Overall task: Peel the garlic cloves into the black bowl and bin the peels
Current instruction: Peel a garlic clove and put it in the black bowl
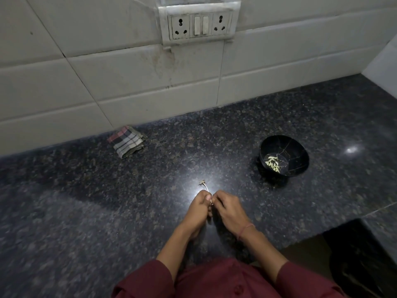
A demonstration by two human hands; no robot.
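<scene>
Far to the left of the fingers, against the white tiled wall, lies one folded checked cloth [126,141] on the dark speckled stone table [86,190]. Straight beyond the fingers, up on the wall, one white switch plate [200,24] carries two sockets and two switches. Both hands meet over the table, touching each other. The left hand [198,208] has its fingers curled and its thumb pressed down, gripping one pale garlic piece [206,187]. The piece's thin stalk and dry brown tuft stick out just past the fingertips. The right hand [231,208], also curled, pinches the same piece from the other side; how much of the piece lies inside the two grips is hidden. One thin reddish thread [247,227] circles the right wrist. Well to the right of the fingers and farther back stands one round black bowl [298,155], apart from both hands. It holds a small heap of peeled pale garlic cloves [273,163], which overlap too closely for an exact count. Near the right-hand corner, below the table edge, sits one dark container [354,265], its contents too dim to make out.
</scene>
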